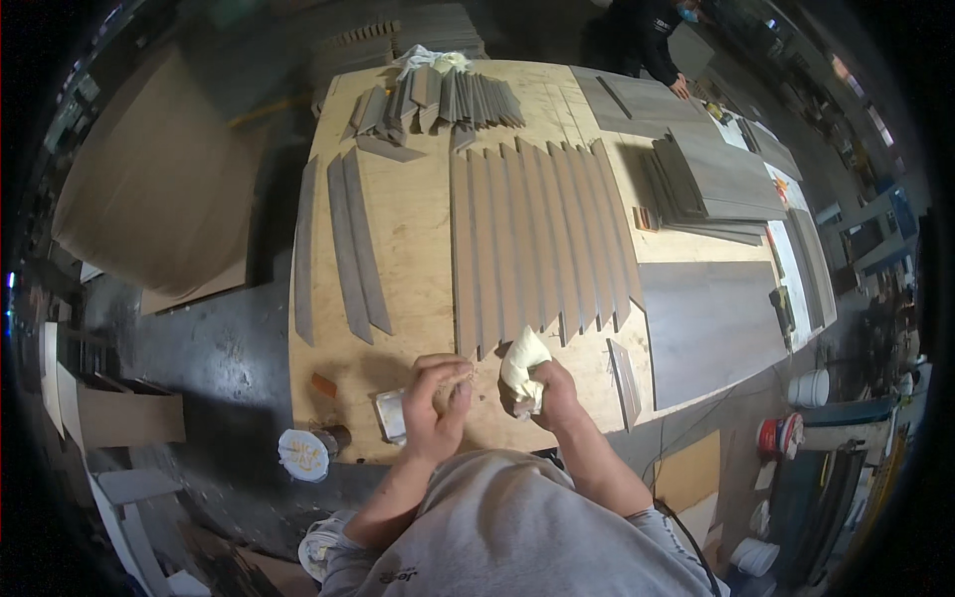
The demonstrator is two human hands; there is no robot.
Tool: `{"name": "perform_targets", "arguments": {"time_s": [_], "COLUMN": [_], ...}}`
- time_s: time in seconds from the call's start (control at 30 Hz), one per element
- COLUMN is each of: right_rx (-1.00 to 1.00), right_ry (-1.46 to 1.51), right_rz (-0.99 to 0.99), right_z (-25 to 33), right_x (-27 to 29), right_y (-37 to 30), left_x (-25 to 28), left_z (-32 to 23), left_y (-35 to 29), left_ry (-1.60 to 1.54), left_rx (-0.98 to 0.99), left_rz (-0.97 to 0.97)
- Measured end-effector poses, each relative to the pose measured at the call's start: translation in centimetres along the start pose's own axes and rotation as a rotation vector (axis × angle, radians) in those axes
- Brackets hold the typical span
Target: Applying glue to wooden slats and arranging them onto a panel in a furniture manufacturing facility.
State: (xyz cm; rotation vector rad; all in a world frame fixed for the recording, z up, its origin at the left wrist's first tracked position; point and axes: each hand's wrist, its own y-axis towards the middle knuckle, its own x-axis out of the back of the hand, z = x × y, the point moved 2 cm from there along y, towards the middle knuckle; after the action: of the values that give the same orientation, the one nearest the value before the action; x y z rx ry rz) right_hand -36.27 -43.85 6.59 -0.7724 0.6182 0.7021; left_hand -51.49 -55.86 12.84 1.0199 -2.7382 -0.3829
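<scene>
My right hand [558,394] is wrapped round a cream-coloured, pointed bag [524,360], like a piping bag, with its tip toward the far side of the table. My left hand [438,403] is closed beside it, fingers curled in; whether anything is inside them I cannot make out. Just beyond the bag lies a row of long brown strips [537,234] with grey edges and slanted ends, set side by side. A small white block or box [390,418] rests next to my left hand. Near it is a flat orange piece [323,385].
Separate grey strips [356,244] lie at the left. A loose heap of strips [438,102] covers the far end. Grey panels [711,318] occupy the right side, some stacked [721,174]. A white-lidded bucket [303,455] stands at the near left corner. Another person [642,40] works at the far right.
</scene>
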Motion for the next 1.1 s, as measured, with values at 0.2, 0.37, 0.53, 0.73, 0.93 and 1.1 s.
{"name": "perform_targets", "arguments": {"time_s": [0.2, 0.37, 0.53, 0.73, 0.93, 1.1], "right_rx": [-0.142, -0.154, -0.139, -0.091, 0.163, 0.222], "right_ry": [0.161, 0.127, 0.040, -0.097, -0.054, -0.236], "right_rz": [0.395, 0.307, 0.239, 0.163, 0.089, -0.176], "right_z": [-0.6, -0.9, -0.6, 0.4, 2.1, 2.9], "right_x": [-0.4, 0.2, 0.1, -0.4, 0.4, -1.4], "right_y": [-1.3, -2.0, -2.3, -2.8, -2.0, -0.8], "left_x": [-1.0, -1.5, -1.5, -1.5, -1.3, -5.9], "left_z": [-3.3, -3.8, -4.4, -4.2, 0.0, -0.2], "left_y": [4.3, 4.8, 4.9, 4.8, 2.5, 0.2], "left_ry": [0.060, 0.036, 0.024, 0.066, -0.052, -0.081], "left_rx": [0.020, 0.040, 0.011, -0.037, 0.220, 0.341], "left_rz": [0.299, 0.479, 0.489, 0.426, 0.255, 0.508]}}
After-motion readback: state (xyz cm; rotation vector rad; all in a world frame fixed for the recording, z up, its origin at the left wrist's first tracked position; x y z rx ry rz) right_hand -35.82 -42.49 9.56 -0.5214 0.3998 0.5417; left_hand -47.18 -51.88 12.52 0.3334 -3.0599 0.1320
